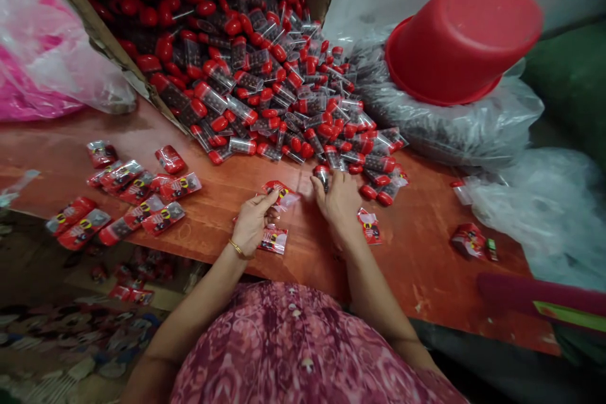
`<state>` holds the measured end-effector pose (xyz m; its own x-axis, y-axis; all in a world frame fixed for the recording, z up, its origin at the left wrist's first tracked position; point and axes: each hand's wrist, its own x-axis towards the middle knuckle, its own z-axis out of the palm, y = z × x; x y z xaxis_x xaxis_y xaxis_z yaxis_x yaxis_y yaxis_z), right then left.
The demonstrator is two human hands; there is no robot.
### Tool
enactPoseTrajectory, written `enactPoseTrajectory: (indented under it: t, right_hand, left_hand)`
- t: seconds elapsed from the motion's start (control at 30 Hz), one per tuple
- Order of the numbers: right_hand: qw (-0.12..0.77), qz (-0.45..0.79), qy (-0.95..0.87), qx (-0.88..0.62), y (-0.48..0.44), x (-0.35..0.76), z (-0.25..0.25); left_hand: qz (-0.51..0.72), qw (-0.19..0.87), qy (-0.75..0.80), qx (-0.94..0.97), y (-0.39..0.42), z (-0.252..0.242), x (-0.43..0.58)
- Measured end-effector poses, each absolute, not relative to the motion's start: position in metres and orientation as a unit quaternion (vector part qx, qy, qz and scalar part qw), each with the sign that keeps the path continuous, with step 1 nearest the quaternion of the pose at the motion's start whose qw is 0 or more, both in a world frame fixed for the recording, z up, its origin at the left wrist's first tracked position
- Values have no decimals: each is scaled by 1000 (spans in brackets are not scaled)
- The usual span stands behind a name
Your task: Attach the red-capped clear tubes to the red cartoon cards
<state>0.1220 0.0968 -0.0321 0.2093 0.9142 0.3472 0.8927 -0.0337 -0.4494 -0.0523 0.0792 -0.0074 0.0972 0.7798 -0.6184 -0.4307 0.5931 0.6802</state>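
Note:
My left hand (253, 219) pinches a red printed plastic sleeve (285, 196) with a clear end, between thumb and fingertips. My right hand (339, 205) is closed on a red-capped clear container (322, 175) at the front edge of the pile, its thumb on the near side. The rest of its fingers are partly hidden. Another printed sleeve (274, 240) lies on the table just below my left hand. To the right of my right wrist is one more sleeve (370, 227). A large heap of red-capped clear containers (274, 95) spreads out ahead of both hands.
The heap spills from a cardboard box (106, 44) onto the reddish table (213, 214). Several sleeved containers (163, 217) lie at the left. A red tub (464, 44) rests upside down on clear plastic bags (454, 126). A red packet (468, 241) is at the right.

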Motion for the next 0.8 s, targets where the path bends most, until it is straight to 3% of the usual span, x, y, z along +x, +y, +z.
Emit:
enactPoseTrajectory:
  t: [0.13, 0.2, 0.3, 0.43, 0.53, 0.8]
  right_hand:
    - [198, -10, -671, -715, 100, 127, -44]
    - [194, 22, -692, -695, 95, 124, -46]
    - [264, 112, -689, -665, 80, 122, -43]
    - [407, 329, -608, -598, 52, 126, -27]
    - [432, 457, -546, -553, 33, 127, -9]
    - [434, 442, -565, -545, 20, 115, 6]
  left_hand:
    - [443, 713, 519, 160, 77, -3, -50]
    - [453, 710, 516, 156, 76, -1, -50]
    - [453, 706, 523, 153, 74, 1, -53]
    - [452, 690, 539, 168, 73, 1, -57]
    - [454, 675, 547, 199, 71, 1, -55]
    - [450, 667, 548, 226, 66, 5, -49]
